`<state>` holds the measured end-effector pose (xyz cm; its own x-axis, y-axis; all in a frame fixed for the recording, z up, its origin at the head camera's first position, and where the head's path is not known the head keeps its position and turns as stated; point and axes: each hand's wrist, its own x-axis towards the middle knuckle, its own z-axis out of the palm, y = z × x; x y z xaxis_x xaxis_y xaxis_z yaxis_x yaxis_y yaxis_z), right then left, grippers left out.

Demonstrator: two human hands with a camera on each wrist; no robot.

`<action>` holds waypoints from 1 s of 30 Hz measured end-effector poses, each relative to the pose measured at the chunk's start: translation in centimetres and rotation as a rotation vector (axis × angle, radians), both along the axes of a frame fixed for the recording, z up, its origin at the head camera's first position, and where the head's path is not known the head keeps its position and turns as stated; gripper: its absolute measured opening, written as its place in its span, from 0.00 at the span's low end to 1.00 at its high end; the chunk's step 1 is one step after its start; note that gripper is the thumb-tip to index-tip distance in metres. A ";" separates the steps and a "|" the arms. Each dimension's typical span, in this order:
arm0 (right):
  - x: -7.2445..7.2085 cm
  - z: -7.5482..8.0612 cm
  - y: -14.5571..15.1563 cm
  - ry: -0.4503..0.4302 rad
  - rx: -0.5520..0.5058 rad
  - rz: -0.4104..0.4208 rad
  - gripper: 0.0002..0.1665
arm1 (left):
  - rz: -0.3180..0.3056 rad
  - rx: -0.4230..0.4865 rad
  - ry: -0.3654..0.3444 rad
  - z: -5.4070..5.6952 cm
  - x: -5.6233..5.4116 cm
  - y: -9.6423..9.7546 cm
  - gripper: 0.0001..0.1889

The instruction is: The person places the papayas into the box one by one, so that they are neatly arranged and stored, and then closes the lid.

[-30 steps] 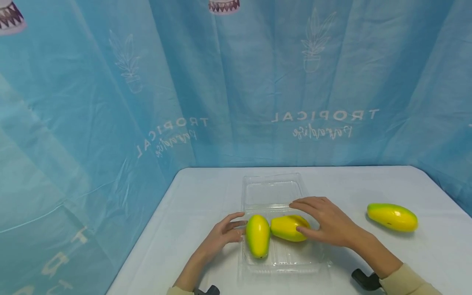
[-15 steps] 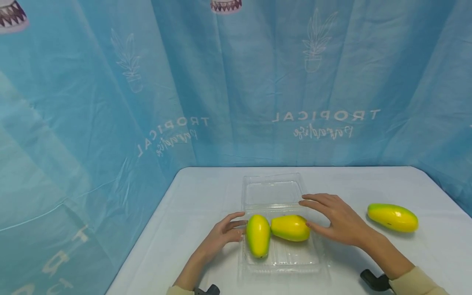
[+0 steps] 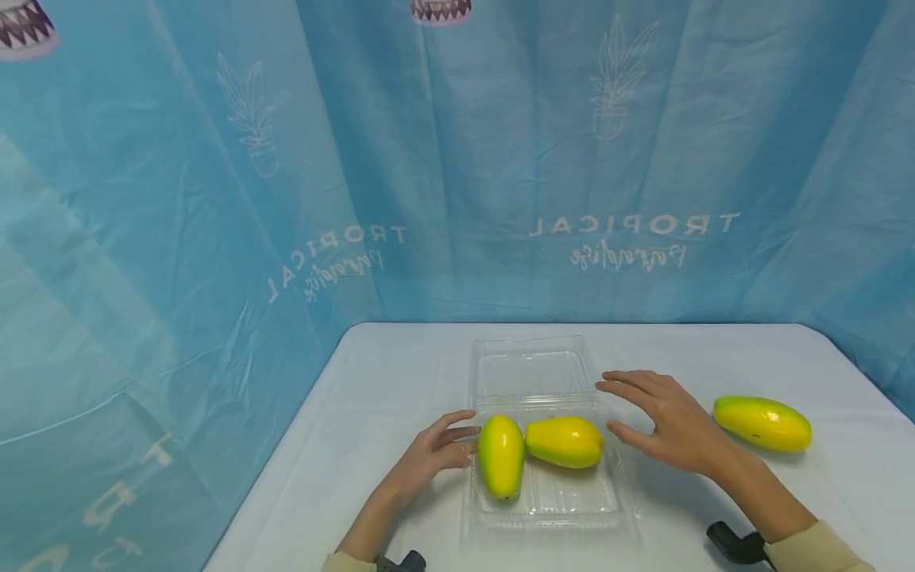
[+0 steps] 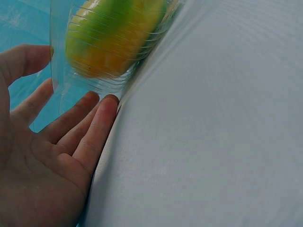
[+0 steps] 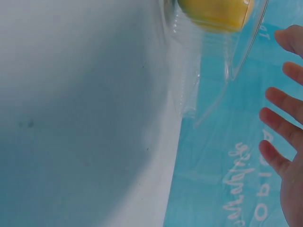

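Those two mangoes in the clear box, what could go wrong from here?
The two mangoes crowd the far left of the clear box, so a third may fit badly. The box looks thin and light; only the left hand touches its side, so it might slide. The right hand hovers open, and the last mango lies loose on the table and might roll.

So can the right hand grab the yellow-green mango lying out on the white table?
Probably yes. The right hand is open and holds nothing, and the yellow-green mango on the white table lies just to its right, outside the clear plastic box, with only bare tablecloth showing between them.
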<state>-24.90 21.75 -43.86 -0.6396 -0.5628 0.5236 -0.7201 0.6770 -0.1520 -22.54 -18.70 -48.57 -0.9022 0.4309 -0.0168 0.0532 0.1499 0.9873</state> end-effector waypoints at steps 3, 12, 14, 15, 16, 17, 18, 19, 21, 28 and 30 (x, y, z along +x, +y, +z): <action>-0.1 -0.3 0.3 0.008 0.004 -0.008 0.35 | -0.003 0.004 -0.004 -0.2 0.0 0.0 0.29; -0.3 -0.7 1.9 0.034 0.006 -0.023 0.34 | -0.008 0.009 -0.004 0.0 0.0 -0.1 0.29; -0.2 -0.7 2.3 0.038 0.008 -0.032 0.34 | -0.008 0.008 -0.005 0.1 0.1 -0.1 0.29; -0.2 -0.7 2.5 0.038 0.005 -0.036 0.34 | -0.008 0.010 -0.001 0.1 0.1 -0.1 0.29; -0.2 -0.6 2.7 0.042 0.005 -0.043 0.35 | -0.007 0.008 0.000 0.1 0.1 -0.1 0.29; -0.1 -0.6 2.8 0.044 0.005 -0.050 0.35 | -0.005 0.003 0.001 0.2 0.2 -0.1 0.29; -0.1 -0.5 3.0 0.044 0.006 -0.059 0.35 | -0.003 0.000 0.003 0.2 0.2 -0.1 0.29; -0.1 -0.5 3.2 0.048 0.005 -0.063 0.35 | -0.003 -0.002 0.005 0.2 0.2 -0.1 0.29; -0.1 -0.5 3.5 0.050 0.004 -0.071 0.35 | -0.004 0.002 0.004 0.2 0.1 -0.1 0.28; 0.0 -0.8 4.3 0.044 -0.002 -0.089 0.33 | -0.010 0.010 -0.007 0.1 0.0 -0.1 0.28; 0.1 -0.8 4.6 0.048 -0.004 -0.092 0.33 | -0.010 0.008 -0.006 0.1 0.0 -0.1 0.28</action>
